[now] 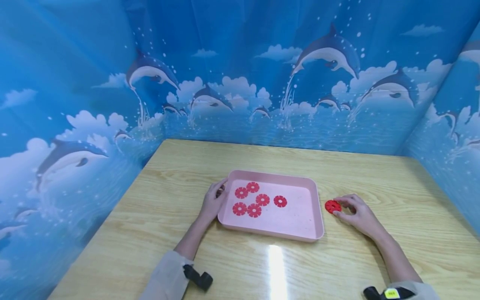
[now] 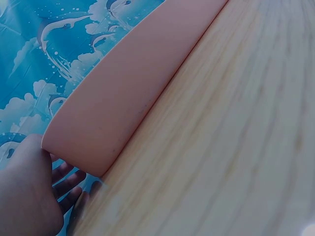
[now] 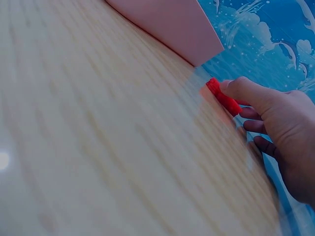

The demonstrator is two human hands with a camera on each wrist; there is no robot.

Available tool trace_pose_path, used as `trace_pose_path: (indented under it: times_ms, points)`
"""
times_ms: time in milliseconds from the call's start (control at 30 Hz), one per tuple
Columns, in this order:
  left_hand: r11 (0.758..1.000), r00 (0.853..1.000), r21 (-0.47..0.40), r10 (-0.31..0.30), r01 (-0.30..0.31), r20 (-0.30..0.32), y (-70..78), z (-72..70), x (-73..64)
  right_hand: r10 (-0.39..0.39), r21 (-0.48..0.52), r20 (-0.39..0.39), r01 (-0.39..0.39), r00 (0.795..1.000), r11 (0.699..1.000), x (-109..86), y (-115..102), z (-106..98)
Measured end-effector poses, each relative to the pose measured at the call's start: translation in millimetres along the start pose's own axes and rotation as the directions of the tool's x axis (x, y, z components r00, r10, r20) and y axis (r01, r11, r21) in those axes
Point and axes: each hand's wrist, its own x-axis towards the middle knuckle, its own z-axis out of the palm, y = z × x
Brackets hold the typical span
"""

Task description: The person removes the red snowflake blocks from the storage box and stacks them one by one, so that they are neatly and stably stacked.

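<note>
A pink rectangular tray (image 1: 285, 221) stands on the table with several flat red notched discs (image 1: 262, 200) lying in its left and middle part. My left hand (image 1: 214, 201) touches the tray's left side, its thumb at the rim and fingers spread loosely by the outer wall; in the left wrist view the hand (image 2: 29, 189) appears at the tray's corner. Right of the tray, my right hand (image 1: 356, 214) pinches a small stack of red notched discs (image 1: 332, 206) between thumb and fingers. From the side, the stack (image 3: 222, 97) tilts close over the wood.
The light wooden table (image 1: 187, 158) reaches a blue curtain (image 1: 240, 75) printed with dolphins at the back and sides. Dark straps with devices (image 1: 198, 277) sit on both sleeves. A bright reflection lies on the table in front of the tray.
</note>
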Motion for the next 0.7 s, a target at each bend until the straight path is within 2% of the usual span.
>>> trace_pose_path:
  times_ms: [400,567,700]
  points:
    - [1.0,1.0,-0.008,0.002,-0.002,0.0,-0.5,-0.7,-0.8,0.018,0.016,0.01,-0.018,1.0,1.0,0.2,-2.0,-1.9]
    - [1.0,1.0,-0.004,0.002,-0.002,-0.002,1.2,-0.7,-0.8,-0.009,0.021,-0.03,0.009,1.0,1.0,1.4,-7.9,-5.8]
    - [1.0,1.0,-0.003,0.003,-0.003,0.004,2.8,-1.1,-0.8,-0.059,0.024,-0.044,0.06,0.997,0.998,6.6,-23.2,-10.3]
